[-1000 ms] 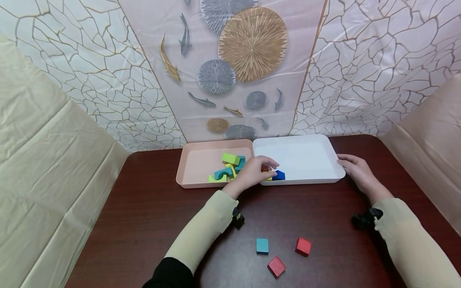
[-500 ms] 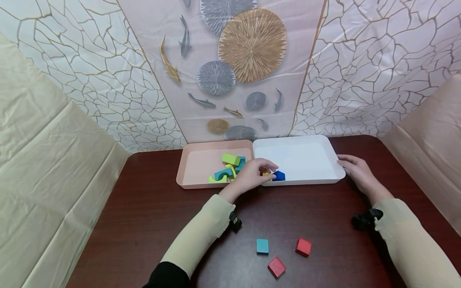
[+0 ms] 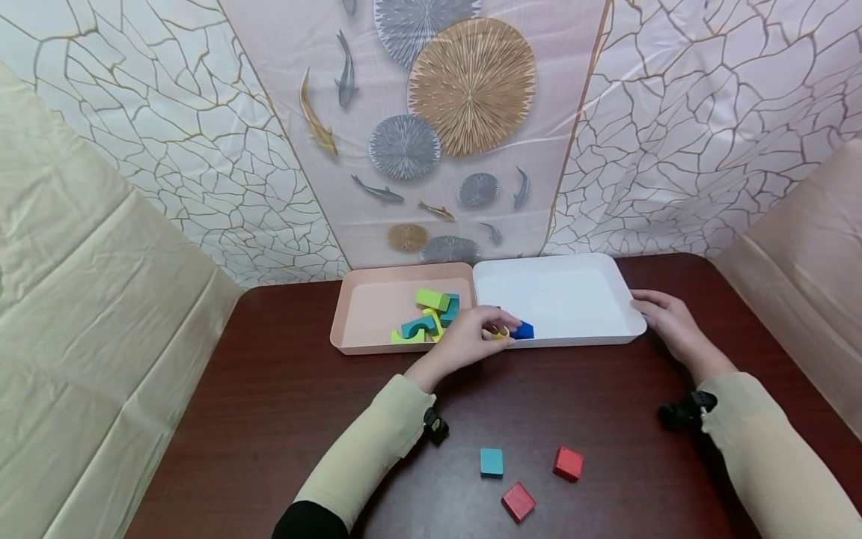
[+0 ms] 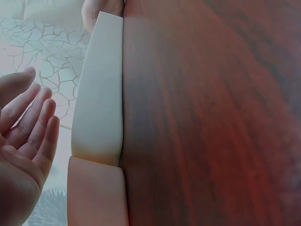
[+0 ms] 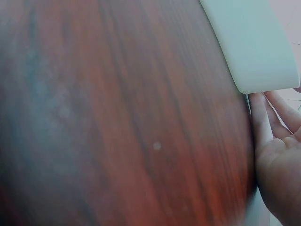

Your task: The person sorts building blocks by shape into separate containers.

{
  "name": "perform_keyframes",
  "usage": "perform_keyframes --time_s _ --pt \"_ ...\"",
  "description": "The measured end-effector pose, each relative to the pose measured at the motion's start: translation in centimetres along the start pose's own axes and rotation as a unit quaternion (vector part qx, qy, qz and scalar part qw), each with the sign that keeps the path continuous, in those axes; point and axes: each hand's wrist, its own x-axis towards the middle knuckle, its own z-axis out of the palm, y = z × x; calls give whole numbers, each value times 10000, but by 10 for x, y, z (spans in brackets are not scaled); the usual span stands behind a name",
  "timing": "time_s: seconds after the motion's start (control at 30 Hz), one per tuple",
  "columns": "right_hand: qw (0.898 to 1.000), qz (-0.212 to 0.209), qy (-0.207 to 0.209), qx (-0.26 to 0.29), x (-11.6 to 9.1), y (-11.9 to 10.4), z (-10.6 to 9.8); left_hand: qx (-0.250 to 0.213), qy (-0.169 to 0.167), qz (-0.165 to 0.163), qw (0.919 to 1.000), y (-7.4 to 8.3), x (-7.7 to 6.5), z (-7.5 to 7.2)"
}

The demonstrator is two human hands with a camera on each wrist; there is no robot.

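My left hand (image 3: 471, 337) is over the near left corner of the white tray (image 3: 559, 296), its fingers bent loosely. Under those fingers a yellow block (image 3: 500, 334) shows in part, beside a dark blue block (image 3: 523, 330). In the left wrist view the thumb and fingers (image 4: 44, 146) are apart with nothing visible between them; the tray walls hide the blocks there. At the white tray's right end, my right hand (image 3: 673, 326) touches the rim with extended fingers. The right wrist view has these fingers (image 5: 263, 115) against the tray's end wall.
A pink tray (image 3: 357, 311) adjoins the white one on the left and holds several green, teal and yellow blocks (image 3: 419, 324). Nearer on the dark wooden table (image 3: 283, 419) lie a teal block (image 3: 491, 463) and two red blocks (image 3: 569, 464). A patterned cloth (image 3: 431, 202) hangs behind.
My left hand has shifted slightly toward the near edge of the white tray, and its forearm has drawn back a little. The right hand stays at the tray's end.
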Motion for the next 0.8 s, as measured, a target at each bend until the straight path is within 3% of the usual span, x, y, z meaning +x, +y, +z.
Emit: perform_keyframes --time_s 0.8 --pt "9999 46 5 -128 -1 -2 0 12 -199 173 9997 3 -23 6"
